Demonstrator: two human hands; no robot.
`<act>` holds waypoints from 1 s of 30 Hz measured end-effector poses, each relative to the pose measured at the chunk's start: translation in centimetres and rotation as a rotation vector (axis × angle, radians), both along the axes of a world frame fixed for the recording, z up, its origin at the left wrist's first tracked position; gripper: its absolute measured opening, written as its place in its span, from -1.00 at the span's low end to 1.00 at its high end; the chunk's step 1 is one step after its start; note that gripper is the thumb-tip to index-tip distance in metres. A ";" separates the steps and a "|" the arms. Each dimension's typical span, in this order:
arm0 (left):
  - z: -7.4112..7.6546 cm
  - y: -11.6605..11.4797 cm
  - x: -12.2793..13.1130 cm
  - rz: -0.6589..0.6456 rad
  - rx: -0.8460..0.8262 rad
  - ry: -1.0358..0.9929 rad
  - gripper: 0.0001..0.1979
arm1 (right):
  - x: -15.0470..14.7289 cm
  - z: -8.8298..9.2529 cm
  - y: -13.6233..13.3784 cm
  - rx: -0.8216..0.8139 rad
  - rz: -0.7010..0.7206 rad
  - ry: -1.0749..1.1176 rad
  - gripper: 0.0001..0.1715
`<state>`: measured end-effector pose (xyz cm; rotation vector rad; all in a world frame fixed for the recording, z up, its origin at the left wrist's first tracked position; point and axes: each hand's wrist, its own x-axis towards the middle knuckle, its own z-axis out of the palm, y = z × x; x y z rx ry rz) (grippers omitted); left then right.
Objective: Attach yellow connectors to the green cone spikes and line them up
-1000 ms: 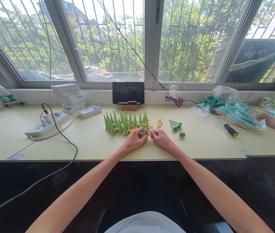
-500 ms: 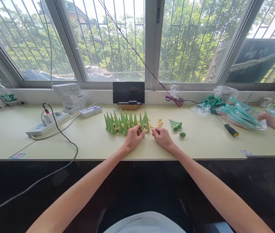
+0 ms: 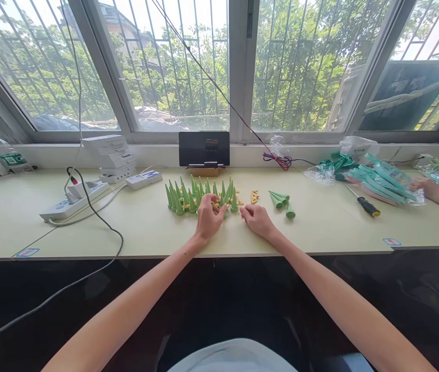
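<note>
Several green cones (image 3: 179,206) stand upright in a close group on the pale table (image 3: 145,232), with small yellow pieces among them. My left hand (image 3: 209,217) is at the front right of this group, thumb and fingers apart, with nothing visibly held. My right hand (image 3: 257,218) rests on the table just right of the group, its fingers curled together; whatever they pinch is too small to make out. Beyond it is a small pile of yellow pieces (image 3: 255,197). Further right, several green cones (image 3: 279,199) lie on their sides.
A black device (image 3: 204,149) stands behind the cones. At left are a power strip (image 3: 74,201), stacked white boxes (image 3: 112,157) and a dark cable. To the right are a screwdriver (image 3: 368,206), teal packaged strips (image 3: 385,181) and another person's hand (image 3: 426,187).
My left hand has opened and shifted slightly left, its fingers coming away from a cone at the group's right front. My right hand has barely moved.
</note>
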<state>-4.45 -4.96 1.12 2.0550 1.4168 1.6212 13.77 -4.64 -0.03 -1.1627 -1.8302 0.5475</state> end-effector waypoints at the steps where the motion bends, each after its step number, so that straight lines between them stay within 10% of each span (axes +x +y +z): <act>1: 0.0 -0.1 0.0 0.016 0.024 0.008 -0.81 | 0.0 0.0 0.0 0.000 0.002 -0.002 -0.56; 15: -0.2 -0.1 0.2 -0.106 -0.021 0.304 -0.80 | 0.0 -0.2 0.2 -0.020 -0.058 0.066 -0.79; 30: -0.4 0.0 0.1 -0.091 -0.026 0.331 -0.83 | -0.5 -0.7 0.4 0.031 -0.097 -0.254 -0.51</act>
